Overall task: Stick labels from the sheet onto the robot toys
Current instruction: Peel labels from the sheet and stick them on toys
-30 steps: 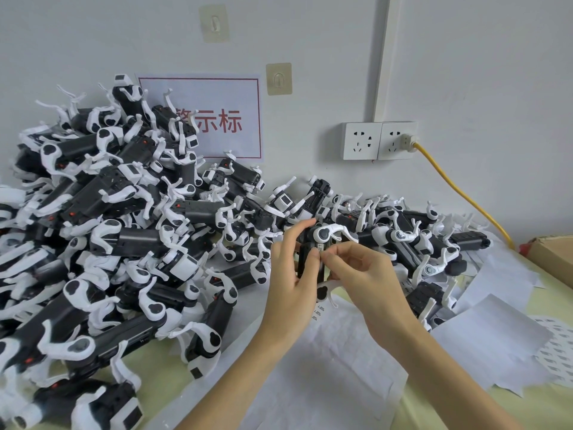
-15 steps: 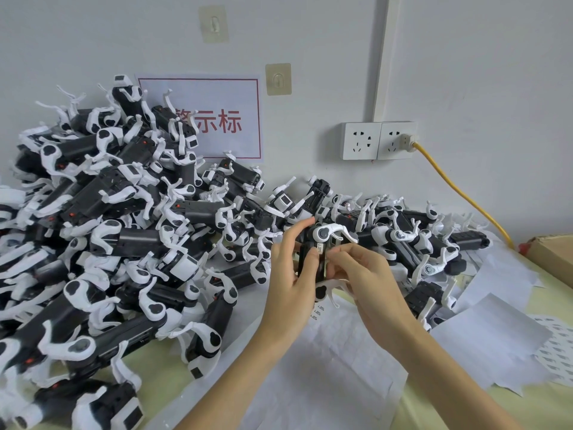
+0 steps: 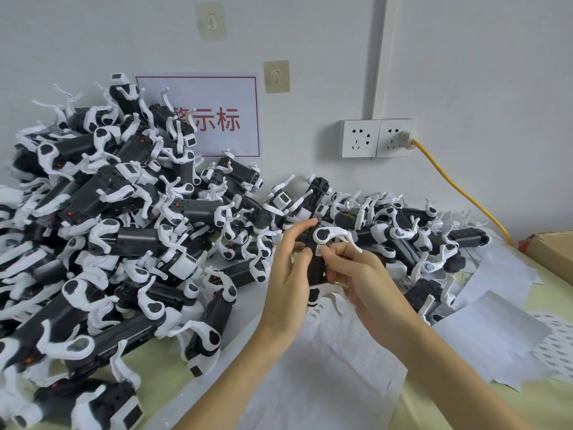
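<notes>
White wall behind, table (image 3: 552, 408) buried in robot toys (image 3: 102, 231). Left hand (image 3: 290, 274) grips one toy (image 3: 317, 262) upright over the label sheet (image 3: 325, 373); right hand (image 3: 361, 276) pinches a label (image 3: 318, 251) onto its body. Rub it flat, edges too. Since a second ago, the right fingers have curled in tighter.

Between my left hand (image 3: 286, 276) and right hand (image 3: 361, 274) stands one robot toy (image 3: 317, 259), above the label sheet (image 3: 325, 367) on the table (image 3: 542, 408). The toy pile (image 3: 124, 243) lies left and behind, against the wall; the sockets (image 3: 376, 138) hang behind, right; a box (image 3: 555, 248) sits far right
</notes>
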Tool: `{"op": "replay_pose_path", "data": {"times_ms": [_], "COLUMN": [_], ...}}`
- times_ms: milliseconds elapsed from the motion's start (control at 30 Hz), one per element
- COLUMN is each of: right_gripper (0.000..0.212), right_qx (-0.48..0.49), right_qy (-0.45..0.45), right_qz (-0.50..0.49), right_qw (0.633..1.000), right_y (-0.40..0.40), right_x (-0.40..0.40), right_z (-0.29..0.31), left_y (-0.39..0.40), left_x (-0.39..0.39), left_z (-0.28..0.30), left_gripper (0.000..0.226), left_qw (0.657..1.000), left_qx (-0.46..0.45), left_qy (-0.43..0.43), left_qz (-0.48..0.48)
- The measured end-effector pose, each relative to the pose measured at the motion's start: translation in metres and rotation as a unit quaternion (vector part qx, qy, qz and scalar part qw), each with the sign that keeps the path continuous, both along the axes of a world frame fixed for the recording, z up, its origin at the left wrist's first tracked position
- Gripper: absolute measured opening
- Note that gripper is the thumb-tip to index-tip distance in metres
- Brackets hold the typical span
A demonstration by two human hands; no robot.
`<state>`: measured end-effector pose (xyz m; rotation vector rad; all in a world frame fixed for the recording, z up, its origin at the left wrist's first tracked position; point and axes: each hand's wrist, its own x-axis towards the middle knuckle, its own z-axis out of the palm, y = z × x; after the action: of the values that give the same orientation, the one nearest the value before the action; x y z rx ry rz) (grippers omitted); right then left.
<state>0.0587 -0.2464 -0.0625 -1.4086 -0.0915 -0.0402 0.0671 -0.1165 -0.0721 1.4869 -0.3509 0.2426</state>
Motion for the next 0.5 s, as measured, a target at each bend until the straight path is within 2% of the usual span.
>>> {"op": "replay_pose_path", "data": {"times_ms": [100,167,333,433,500], "right_gripper": [0.020,0.015,0.016,0.012,0.014], "right_qx": [0.044,0.027,-0.010,0.007,0.042], "right_qy": [0.020,0.001,-0.032,-0.049,-0.028], "right_qz": [0.022,0.030,-0.013,-0.034,-0.037], "right_qw": [0.999,0.999,0.999,0.998,0.998], "right_y": [-0.004,-0.003,0.003,0.007,0.009], "right_x": [0.002,0.001,-0.001,-0.001,-0.001], "right_z": [0.002,0.002,-0.002,-0.002,-0.002], "left_y": [0.001,0.002,0.002,0.003,0.005], "left_x": [0.002,0.004,0.004,0.004,0.006], "left_z": [-0.001,-0.002,-0.003,-0.003,-0.005], "left_gripper": [0.046,0.046,0.046,0.046,0.046], "left_qw": [1.000,1.000,1.000,0.999,0.999], "left_qx": [0.006,0.017,0.027,0.036,0.034], "left_qy": [-0.004,-0.012,-0.010,-0.026,-0.035], "left_qz": [-0.002,0.000,-0.002,0.002,0.006]}}
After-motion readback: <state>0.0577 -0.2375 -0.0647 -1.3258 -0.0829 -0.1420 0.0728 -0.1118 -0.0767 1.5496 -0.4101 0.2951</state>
